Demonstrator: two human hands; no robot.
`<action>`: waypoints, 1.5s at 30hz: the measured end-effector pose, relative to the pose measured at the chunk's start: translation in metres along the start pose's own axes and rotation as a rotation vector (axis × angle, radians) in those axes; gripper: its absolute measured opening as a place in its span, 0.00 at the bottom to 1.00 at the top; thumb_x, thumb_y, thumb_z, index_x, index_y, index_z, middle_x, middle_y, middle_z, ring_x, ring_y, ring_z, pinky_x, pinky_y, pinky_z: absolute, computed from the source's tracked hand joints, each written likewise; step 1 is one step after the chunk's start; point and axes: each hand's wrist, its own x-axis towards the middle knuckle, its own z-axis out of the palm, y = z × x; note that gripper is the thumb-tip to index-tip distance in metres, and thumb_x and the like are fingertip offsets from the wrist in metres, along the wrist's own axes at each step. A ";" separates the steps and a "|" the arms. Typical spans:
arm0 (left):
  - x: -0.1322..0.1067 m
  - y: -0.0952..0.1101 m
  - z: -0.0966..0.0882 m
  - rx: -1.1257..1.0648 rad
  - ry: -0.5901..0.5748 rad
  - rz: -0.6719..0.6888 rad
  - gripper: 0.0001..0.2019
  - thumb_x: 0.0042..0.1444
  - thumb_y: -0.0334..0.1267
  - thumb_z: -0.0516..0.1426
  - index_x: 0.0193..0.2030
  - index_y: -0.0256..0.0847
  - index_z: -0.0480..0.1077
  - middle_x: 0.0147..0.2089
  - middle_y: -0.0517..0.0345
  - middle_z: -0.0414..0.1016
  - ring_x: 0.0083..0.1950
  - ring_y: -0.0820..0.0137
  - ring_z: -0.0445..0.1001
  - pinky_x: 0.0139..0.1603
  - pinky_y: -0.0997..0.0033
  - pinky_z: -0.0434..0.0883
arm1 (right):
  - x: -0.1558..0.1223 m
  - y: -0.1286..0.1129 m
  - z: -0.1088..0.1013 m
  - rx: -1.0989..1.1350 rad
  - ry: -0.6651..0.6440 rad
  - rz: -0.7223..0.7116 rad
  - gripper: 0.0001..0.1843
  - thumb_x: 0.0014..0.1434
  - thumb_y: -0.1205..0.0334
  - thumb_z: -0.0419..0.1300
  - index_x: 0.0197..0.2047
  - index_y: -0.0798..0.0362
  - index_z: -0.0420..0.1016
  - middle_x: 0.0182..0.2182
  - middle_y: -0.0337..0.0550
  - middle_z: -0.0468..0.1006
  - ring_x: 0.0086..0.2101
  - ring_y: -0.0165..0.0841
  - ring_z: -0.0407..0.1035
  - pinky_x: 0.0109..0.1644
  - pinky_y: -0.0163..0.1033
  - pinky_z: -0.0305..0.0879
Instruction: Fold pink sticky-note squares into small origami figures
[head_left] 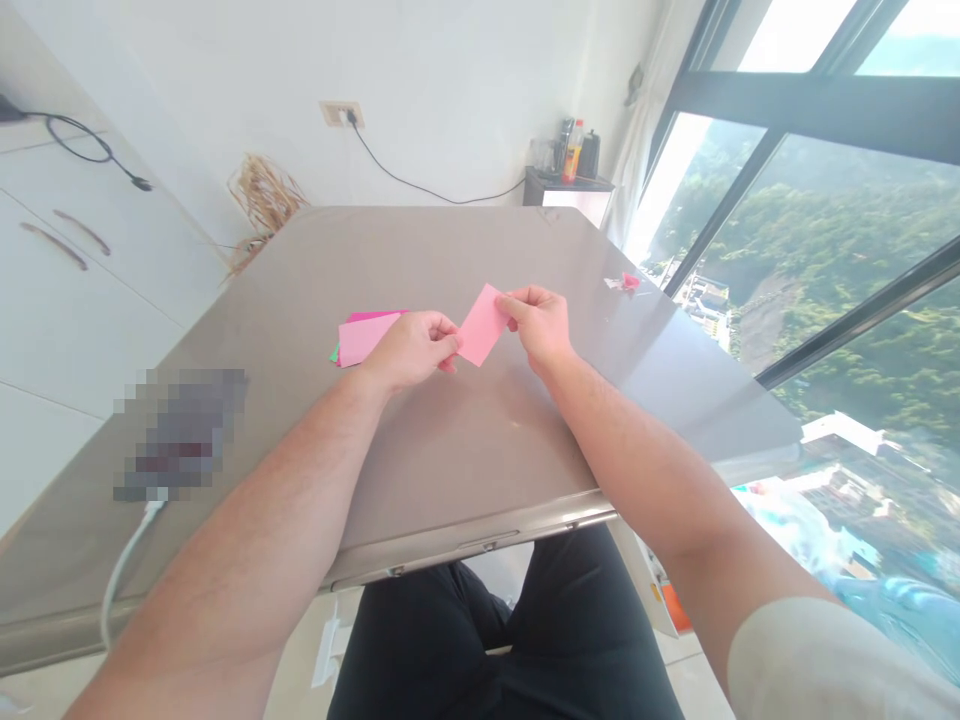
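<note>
A small pink sheet of paper is held above the table, turned so that its corners point toward my two hands. My left hand pinches its left corner between thumb and fingers. At the upper right corner, my right hand grips the same sheet. Partly behind my left wrist lies a small stack of coloured paper, light pink on top, with magenta and green edges showing beneath. My left forearm hides part of that stack.
A blurred-out dark object with a white cable lies at the table's left. Small red and white scraps rest near the right edge. Beyond the table, bottles stand on a small cabinet. Windows line the right side.
</note>
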 end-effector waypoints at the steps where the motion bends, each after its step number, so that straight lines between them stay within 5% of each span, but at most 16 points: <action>1: -0.001 0.001 0.000 0.009 0.002 0.000 0.06 0.55 0.42 0.61 0.36 0.44 0.75 0.28 0.57 0.80 0.31 0.63 0.81 0.30 0.68 0.68 | 0.000 0.000 0.000 0.003 0.000 -0.003 0.07 0.47 0.60 0.65 0.23 0.51 0.71 0.23 0.36 0.70 0.26 0.28 0.63 0.30 0.37 0.61; 13: -0.001 0.001 -0.002 0.083 -0.019 0.029 0.09 0.58 0.41 0.56 0.29 0.43 0.71 0.28 0.57 0.78 0.25 0.67 0.77 0.26 0.69 0.67 | -0.001 0.004 0.002 0.022 0.041 -0.031 0.08 0.47 0.59 0.66 0.23 0.50 0.72 0.23 0.37 0.71 0.26 0.30 0.64 0.31 0.38 0.63; 18: 0.001 -0.005 0.002 0.046 0.085 0.050 0.06 0.59 0.41 0.56 0.33 0.44 0.71 0.33 0.56 0.81 0.33 0.66 0.78 0.33 0.67 0.70 | -0.001 0.009 0.001 0.079 0.038 -0.044 0.09 0.48 0.57 0.68 0.25 0.50 0.74 0.23 0.37 0.72 0.26 0.29 0.64 0.32 0.38 0.63; 32: 0.004 -0.003 0.003 0.117 0.270 0.053 0.08 0.63 0.40 0.54 0.33 0.44 0.68 0.32 0.57 0.78 0.32 0.67 0.72 0.32 0.67 0.64 | -0.002 0.011 0.002 0.135 0.016 -0.020 0.10 0.50 0.56 0.70 0.27 0.52 0.76 0.23 0.37 0.73 0.26 0.28 0.65 0.34 0.38 0.65; 37: 0.008 -0.006 0.004 -0.015 0.322 0.022 0.05 0.64 0.38 0.52 0.37 0.44 0.67 0.34 0.58 0.78 0.35 0.68 0.75 0.36 0.67 0.68 | -0.005 0.009 0.003 0.140 -0.026 0.035 0.11 0.48 0.56 0.72 0.29 0.52 0.77 0.25 0.38 0.76 0.27 0.28 0.68 0.36 0.38 0.68; 45: 0.003 -0.002 0.007 -0.066 0.364 0.180 0.04 0.60 0.37 0.57 0.34 0.42 0.70 0.35 0.59 0.77 0.35 0.71 0.72 0.36 0.68 0.67 | -0.010 0.007 0.003 -0.013 -0.107 0.048 0.12 0.49 0.55 0.71 0.32 0.53 0.77 0.28 0.40 0.78 0.30 0.32 0.72 0.42 0.44 0.73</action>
